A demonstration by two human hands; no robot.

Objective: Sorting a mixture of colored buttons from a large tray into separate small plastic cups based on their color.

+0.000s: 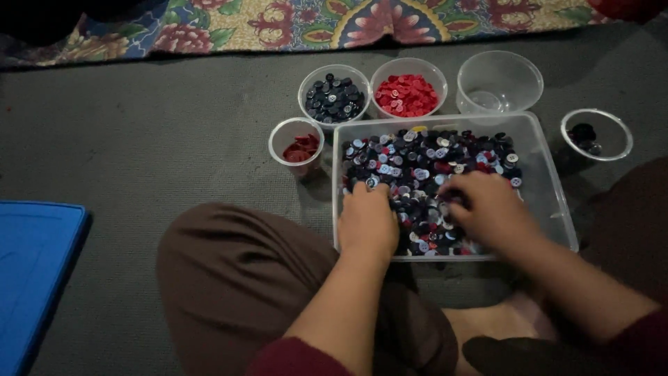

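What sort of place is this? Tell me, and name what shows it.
Probably a home floor: grey carpet, a floral patterned rug, and a person sitting cross-legged over a clear plastic tub of mixed buttons.

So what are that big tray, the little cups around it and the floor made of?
The tray looks like clear, slightly glossy plastic: the buttons and the floor show through its walls. The cups, such as the empty one, seem to be the same thin see-through plastic, with light catching the rims. The grey floor looks like matte, finely textured carpet or mat; which one is hard to tell.
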